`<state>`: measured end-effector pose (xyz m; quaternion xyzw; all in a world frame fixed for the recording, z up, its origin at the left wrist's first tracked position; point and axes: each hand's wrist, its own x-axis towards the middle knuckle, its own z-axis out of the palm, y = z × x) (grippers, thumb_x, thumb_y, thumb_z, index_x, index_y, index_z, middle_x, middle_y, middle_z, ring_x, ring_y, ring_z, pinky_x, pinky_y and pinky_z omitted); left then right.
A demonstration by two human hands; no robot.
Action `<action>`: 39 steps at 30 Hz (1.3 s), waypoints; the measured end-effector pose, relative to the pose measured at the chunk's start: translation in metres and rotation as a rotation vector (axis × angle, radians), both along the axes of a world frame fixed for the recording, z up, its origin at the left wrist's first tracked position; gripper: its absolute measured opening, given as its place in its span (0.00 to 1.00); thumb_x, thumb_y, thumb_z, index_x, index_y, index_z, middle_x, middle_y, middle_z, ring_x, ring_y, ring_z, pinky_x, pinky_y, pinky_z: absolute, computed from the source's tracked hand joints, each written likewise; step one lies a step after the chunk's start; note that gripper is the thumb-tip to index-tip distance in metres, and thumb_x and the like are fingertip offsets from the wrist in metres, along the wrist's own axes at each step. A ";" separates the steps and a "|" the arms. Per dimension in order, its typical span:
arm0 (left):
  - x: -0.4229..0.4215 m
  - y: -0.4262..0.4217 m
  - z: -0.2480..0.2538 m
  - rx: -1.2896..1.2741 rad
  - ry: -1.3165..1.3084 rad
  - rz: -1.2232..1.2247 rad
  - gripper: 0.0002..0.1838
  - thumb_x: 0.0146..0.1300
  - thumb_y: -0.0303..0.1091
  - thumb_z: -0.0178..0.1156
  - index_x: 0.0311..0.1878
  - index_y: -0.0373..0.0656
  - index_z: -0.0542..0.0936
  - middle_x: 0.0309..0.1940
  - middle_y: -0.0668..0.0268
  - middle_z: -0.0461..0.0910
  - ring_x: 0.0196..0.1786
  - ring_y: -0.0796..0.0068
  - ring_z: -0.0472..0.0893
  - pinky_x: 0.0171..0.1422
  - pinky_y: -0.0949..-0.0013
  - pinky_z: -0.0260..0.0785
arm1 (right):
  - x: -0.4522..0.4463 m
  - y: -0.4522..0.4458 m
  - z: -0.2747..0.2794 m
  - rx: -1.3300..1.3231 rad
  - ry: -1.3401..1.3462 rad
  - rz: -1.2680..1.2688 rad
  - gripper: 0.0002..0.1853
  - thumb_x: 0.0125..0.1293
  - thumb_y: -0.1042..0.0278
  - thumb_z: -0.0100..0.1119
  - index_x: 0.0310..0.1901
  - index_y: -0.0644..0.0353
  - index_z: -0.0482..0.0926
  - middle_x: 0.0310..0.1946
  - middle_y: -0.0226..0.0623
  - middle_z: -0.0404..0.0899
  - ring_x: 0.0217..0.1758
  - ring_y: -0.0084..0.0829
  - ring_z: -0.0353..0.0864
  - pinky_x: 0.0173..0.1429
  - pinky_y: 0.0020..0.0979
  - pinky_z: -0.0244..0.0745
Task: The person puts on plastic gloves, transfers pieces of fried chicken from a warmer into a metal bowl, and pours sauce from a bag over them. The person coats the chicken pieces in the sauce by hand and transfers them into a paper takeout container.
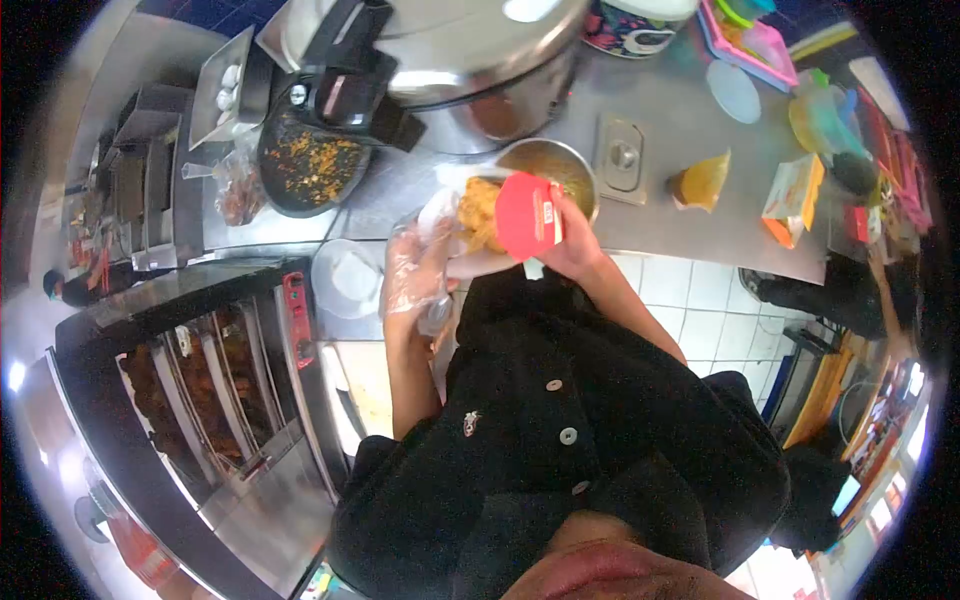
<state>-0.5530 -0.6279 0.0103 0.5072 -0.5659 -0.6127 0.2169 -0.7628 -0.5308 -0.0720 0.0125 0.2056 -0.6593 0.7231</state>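
In a clear plastic glove, my left hand (412,268) is closed around something white, like paper or plastic, beside golden fried food (480,212). My bare right hand (578,240) grips a red carton (527,216), its fingers wrapped round the right side. The fried food lies against the carton's left side, between my two hands. Just behind the carton stands a round metal bowl (590,175) with yellowish contents. To the left of my left hand is a clear round plastic container or lid (345,278).
A large metal pot (480,60) stands at the back, with a black pan (315,165) of crumbs left of it. Rightward are a metal lid (622,160), a yellow-filled cup (700,183) and an orange-white carton (793,200). A glass-fronted cabinet (215,380) stands at left; another person's arm (885,290) shows at far right.
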 end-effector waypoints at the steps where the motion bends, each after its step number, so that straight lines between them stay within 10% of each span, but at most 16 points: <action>1: -0.016 0.006 -0.007 -0.029 0.000 -0.068 0.14 0.75 0.38 0.62 0.52 0.35 0.84 0.34 0.74 0.81 0.33 0.85 0.75 0.34 0.76 0.67 | -0.018 0.012 -0.012 0.005 0.013 -0.008 0.30 0.83 0.45 0.41 0.75 0.58 0.65 0.73 0.39 0.72 0.76 0.39 0.70 0.78 0.53 0.65; 3: -0.043 0.020 -0.016 0.104 0.009 -0.061 0.13 0.77 0.37 0.59 0.51 0.37 0.84 0.31 0.73 0.82 0.32 0.85 0.76 0.33 0.76 0.67 | -0.050 0.034 -0.028 -0.056 0.471 -0.064 0.28 0.82 0.49 0.48 0.74 0.58 0.66 0.67 0.38 0.77 0.71 0.36 0.76 0.76 0.47 0.70; 5: -0.059 0.028 -0.040 0.050 0.169 -0.013 0.13 0.78 0.37 0.58 0.49 0.37 0.84 0.31 0.68 0.83 0.29 0.83 0.78 0.32 0.76 0.71 | -0.076 0.046 0.017 0.077 0.185 -0.125 0.27 0.80 0.52 0.53 0.72 0.60 0.68 0.63 0.39 0.79 0.66 0.33 0.79 0.72 0.37 0.74; 13: -0.046 0.045 -0.095 0.148 0.138 0.255 0.14 0.80 0.40 0.55 0.52 0.38 0.82 0.34 0.64 0.84 0.30 0.80 0.80 0.34 0.72 0.75 | -0.132 0.017 0.017 0.200 1.804 -0.069 0.39 0.62 0.46 0.75 0.69 0.58 0.73 0.59 0.47 0.78 0.62 0.40 0.80 0.66 0.39 0.76; 19: -0.029 0.033 -0.105 -0.115 -0.063 0.162 0.21 0.80 0.46 0.53 0.50 0.34 0.82 0.32 0.61 0.83 0.33 0.75 0.82 0.39 0.67 0.75 | -0.103 0.000 0.079 0.245 2.054 -0.118 0.41 0.57 0.43 0.77 0.68 0.54 0.74 0.60 0.53 0.77 0.61 0.48 0.81 0.66 0.43 0.75; 23: -0.031 0.027 -0.110 -0.276 -0.145 0.127 0.19 0.75 0.40 0.52 0.48 0.33 0.83 0.30 0.61 0.81 0.34 0.70 0.82 0.41 0.64 0.75 | -0.130 0.007 0.092 0.275 1.989 -0.134 0.39 0.61 0.44 0.74 0.68 0.56 0.74 0.60 0.49 0.79 0.60 0.44 0.82 0.65 0.42 0.76; 31: -0.048 -0.001 -0.095 -0.185 0.051 0.056 0.20 0.71 0.43 0.62 0.52 0.33 0.82 0.40 0.55 0.84 0.44 0.63 0.84 0.52 0.60 0.76 | -0.139 0.062 0.075 0.441 0.896 -0.532 0.30 0.76 0.39 0.56 0.69 0.51 0.71 0.58 0.35 0.82 0.58 0.29 0.82 0.58 0.34 0.77; 33: -0.056 -0.007 -0.072 -0.677 -0.310 -0.232 0.25 0.67 0.46 0.68 0.56 0.33 0.81 0.48 0.50 0.84 0.51 0.51 0.84 0.58 0.54 0.75 | -0.132 0.082 0.050 0.460 0.898 -0.527 0.32 0.77 0.35 0.51 0.70 0.50 0.70 0.60 0.35 0.81 0.59 0.29 0.82 0.57 0.36 0.76; 36: -0.086 -0.019 -0.070 -0.812 -0.288 -0.342 0.26 0.63 0.47 0.69 0.55 0.35 0.80 0.48 0.48 0.84 0.51 0.47 0.83 0.57 0.51 0.75 | -0.104 0.089 0.034 0.443 0.613 -0.684 0.35 0.76 0.36 0.52 0.73 0.53 0.64 0.67 0.41 0.75 0.68 0.43 0.76 0.71 0.48 0.71; 39: -0.122 -0.024 -0.071 -1.021 -0.262 -0.465 0.29 0.58 0.49 0.72 0.54 0.38 0.80 0.47 0.46 0.83 0.51 0.42 0.82 0.55 0.47 0.75 | -0.103 0.088 -0.001 0.371 0.440 -0.605 0.31 0.76 0.38 0.55 0.70 0.50 0.69 0.66 0.38 0.77 0.64 0.37 0.79 0.66 0.45 0.74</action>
